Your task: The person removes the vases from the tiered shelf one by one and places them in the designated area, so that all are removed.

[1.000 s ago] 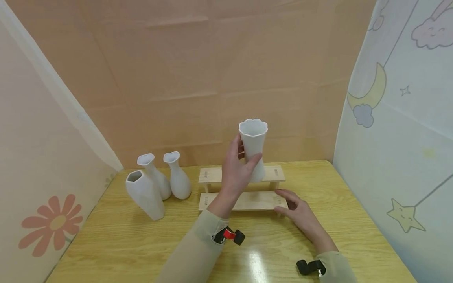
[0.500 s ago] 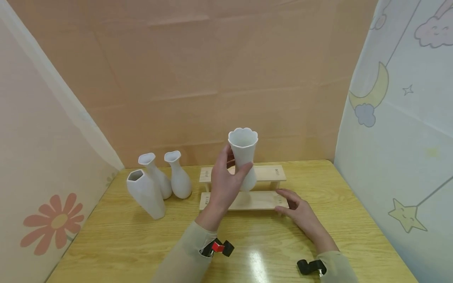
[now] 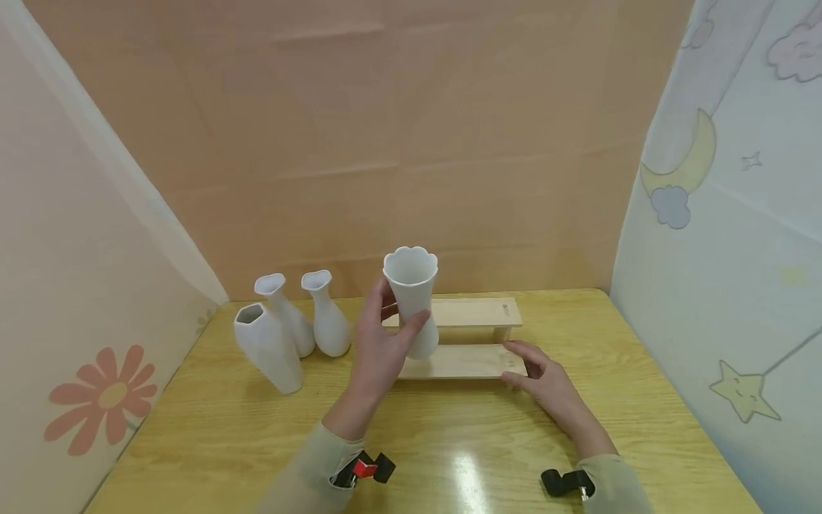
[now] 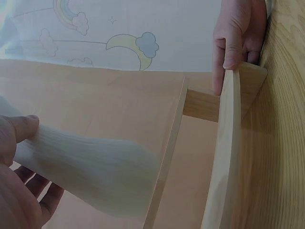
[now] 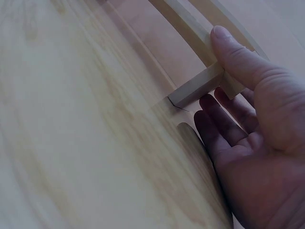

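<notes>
A white vase (image 3: 414, 300) with a scalloped rim is held upright by my left hand (image 3: 377, 350), in front of a two-tier wooden stand (image 3: 465, 362). Thumb and fingers wrap its left side and front. The left wrist view has the vase (image 4: 105, 167) apart from the shelf edges. At the stand's right end, my right hand (image 3: 554, 391) holds the lower shelf. The right wrist view puts its thumb on the board above a short leg (image 5: 198, 87), the other fingers around the end. The stand's left end is hidden behind the left hand and vase.
Three more white vases stand at the back left: a faceted one (image 3: 270, 350), a slender-necked one (image 3: 292, 325) behind it, and another (image 3: 330, 325) to its right. The wooden table (image 3: 212, 442) meets a peach backdrop (image 3: 321, 143) and patterned side walls.
My left hand has carried the vase left and downward, from over the upper shelf toward the stand's left half. The right hand keeps its hold on the stand.
</notes>
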{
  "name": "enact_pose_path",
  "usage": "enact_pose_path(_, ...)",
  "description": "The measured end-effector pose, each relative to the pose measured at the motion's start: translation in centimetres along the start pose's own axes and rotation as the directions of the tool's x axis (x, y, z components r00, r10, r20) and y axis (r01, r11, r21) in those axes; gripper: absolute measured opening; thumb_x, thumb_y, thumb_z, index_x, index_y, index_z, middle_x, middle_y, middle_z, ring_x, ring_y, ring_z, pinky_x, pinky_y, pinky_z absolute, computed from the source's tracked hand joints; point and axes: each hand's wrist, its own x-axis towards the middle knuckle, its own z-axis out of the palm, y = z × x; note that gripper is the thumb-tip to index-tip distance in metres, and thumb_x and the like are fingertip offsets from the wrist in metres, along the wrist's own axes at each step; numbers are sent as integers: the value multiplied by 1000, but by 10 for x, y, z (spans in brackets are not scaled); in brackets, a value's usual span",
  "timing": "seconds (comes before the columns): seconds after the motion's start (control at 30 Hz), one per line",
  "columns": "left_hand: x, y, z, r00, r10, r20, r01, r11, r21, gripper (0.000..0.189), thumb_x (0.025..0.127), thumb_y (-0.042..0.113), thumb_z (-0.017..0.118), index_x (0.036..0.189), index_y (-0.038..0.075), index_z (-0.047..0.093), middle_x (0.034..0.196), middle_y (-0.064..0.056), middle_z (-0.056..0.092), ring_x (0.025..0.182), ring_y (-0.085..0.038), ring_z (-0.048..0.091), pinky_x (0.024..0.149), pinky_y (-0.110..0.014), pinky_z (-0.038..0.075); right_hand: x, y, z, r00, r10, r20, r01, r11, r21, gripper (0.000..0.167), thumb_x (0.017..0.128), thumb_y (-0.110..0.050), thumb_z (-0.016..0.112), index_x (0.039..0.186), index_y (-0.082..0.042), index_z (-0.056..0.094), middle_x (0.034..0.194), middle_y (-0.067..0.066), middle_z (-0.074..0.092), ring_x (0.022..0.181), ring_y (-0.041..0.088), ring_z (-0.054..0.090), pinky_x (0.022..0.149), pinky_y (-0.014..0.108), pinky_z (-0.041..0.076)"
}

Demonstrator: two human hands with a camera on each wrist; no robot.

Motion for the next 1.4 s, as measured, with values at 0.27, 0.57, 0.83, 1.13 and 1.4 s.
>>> enact_pose_path(0.27,-9,-2,-31,999,-26,-48,28,999,46,79,91,8,93,160,16,54,135,-4,68,123,-25,64,105,-53,55,1,-1,-1,1000,2,-5,-2,1000,4,70,102,-35,83,163,-15,55,176,10,36,166,36,22,108,2,29)
enact_pose_path(0.57,-19,-13,-63,994,-51,-97,59,995,84,76,92,8,92,158,13,55,134,-6,67,122,-24,64,107,-50,53,2,1,-3,1000,5,-7,-5,1000,9,70,101,-34,84,163,-15,56,176,10,35,166,35,21,109,2,29)
enact_pose_path(0.83,-30,-24,-87,983,-99,-155,112,991,78,73,93,5,90,156,11,55,135,-5,66,122,-20,62,107,-41,52,2,0,-3,1000,9,-5,-9,1000,-4,70,101,-36,83,163,-16,56,176,11,36,166,36,22,108,1,29)
enact_pose_path(1.13,-40,-40,-101,962,-176,-206,200,975,99,73,94,6,89,158,9,53,136,-7,65,123,-22,61,108,-41,49,3,-1,-1,1000,7,1,-7,1000,9,72,102,-35,83,163,-12,54,176,10,35,166,34,21,109,1,29)
enact_pose_path(1.4,-45,-57,-108,958,-175,-229,216,961,173,74,97,10,88,160,8,51,139,-7,64,124,-21,61,107,-38,50,3,-1,-1,1000,15,-3,-15,1000,-4,71,102,-35,83,163,-12,55,176,10,35,166,35,21,109,1,29)
